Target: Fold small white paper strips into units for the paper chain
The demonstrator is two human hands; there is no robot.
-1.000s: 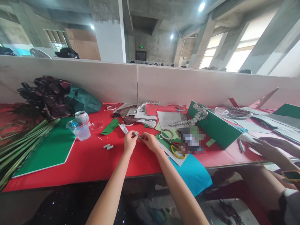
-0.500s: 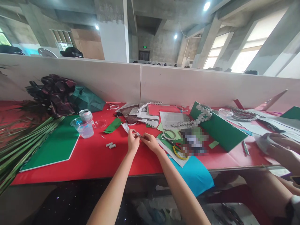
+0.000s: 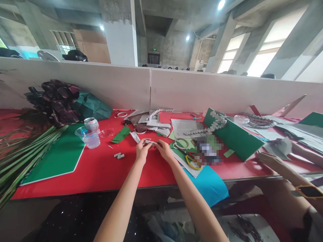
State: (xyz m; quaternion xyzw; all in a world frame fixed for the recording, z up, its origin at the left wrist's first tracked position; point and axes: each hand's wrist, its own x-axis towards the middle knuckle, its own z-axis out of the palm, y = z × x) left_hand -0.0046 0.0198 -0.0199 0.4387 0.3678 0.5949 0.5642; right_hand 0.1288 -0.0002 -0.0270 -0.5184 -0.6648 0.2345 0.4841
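I see a red table (image 3: 101,171) backed by a white partition (image 3: 202,92). A green board (image 3: 57,156) lies left, a plastic cup (image 3: 88,137) beyond it, scissors (image 3: 190,159) right. At centre, my left hand (image 3: 142,150) and right hand (image 3: 163,149) pinch a small paper strip (image 3: 150,143); bare cloth lies near.

Concrete pillar (image 3: 121,33), white partition (image 3: 202,92), bright windows (image 3: 262,60), ceiling lights (image 3: 221,4), red table (image 3: 101,168)
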